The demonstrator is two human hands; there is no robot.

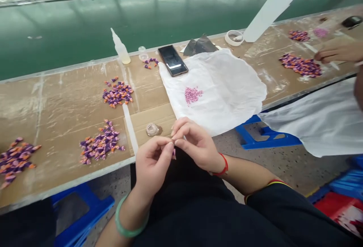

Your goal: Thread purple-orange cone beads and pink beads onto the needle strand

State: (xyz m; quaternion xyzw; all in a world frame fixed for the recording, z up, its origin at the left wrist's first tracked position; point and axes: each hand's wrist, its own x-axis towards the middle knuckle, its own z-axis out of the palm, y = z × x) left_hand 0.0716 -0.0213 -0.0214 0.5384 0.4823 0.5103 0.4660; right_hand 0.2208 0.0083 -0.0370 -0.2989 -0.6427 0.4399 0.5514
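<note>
Where the wrists come nearest: green bangle [119,222] on the left, red band [225,165] on the right.
Fingertips: left hand [153,162] pinches a small pinkish piece [174,154], mostly hidden, by the tabletop [64,99]'s near edge; right hand [198,147] meets it there, its own grip impossible to tell.
Clear round object [152,129]: 10 o'clock from the hands.
Purple-and-orange heaps: near heap [100,144] at 9, farther heap [117,94] between 10 and 11.
White cloth [227,88]: 1 o'clock, bearing pink beads [193,96].
Phone [173,61]: 12 o'clock.
Co-worker's hand [337,52]: 2 o'clock, beside another heap [301,65].
Far edge: small bottle [121,51] at 11, tape roll [234,43] and large bottle [268,14] at 1.
</note>
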